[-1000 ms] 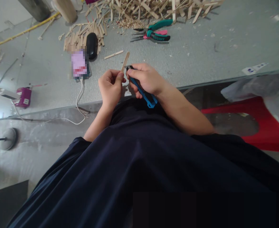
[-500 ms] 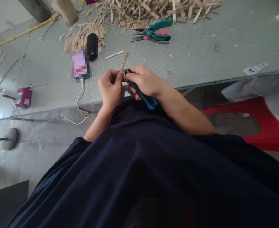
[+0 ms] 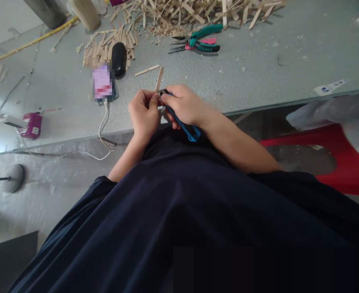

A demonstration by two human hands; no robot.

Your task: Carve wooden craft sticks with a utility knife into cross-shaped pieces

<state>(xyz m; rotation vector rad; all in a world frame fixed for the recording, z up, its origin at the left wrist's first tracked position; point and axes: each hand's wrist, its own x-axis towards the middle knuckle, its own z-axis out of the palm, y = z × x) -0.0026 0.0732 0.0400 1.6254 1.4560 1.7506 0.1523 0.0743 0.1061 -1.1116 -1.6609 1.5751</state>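
Between the thumb and fingers of my left hand (image 3: 144, 110) is a flat wooden craft stick (image 3: 159, 78), its rounded end pointing up and away from me. My right hand (image 3: 183, 103) is closed around a blue and black utility knife (image 3: 187, 129), whose head lies close to the stick's lower end. The blade and the exact contact with the stick are hidden by my fingers. Both hands are close together over the near edge of the table. Just beyond them another wooden stick (image 3: 147, 70) with a small dark mark lies flat.
Green-handled pliers (image 3: 206, 48) lie ahead, near wood shavings (image 3: 168, 30) and a large heap of sticks (image 3: 194, 12). A black oval case (image 3: 119, 60) and a phone (image 3: 102, 83) on a white cable are to the left. A red plastic chair (image 3: 344, 158) stands at right.
The craft stick has tilted slightly more upright and shifted a little left. The knife's rear end has swung slightly left and towards me. Both hands keep their grip.
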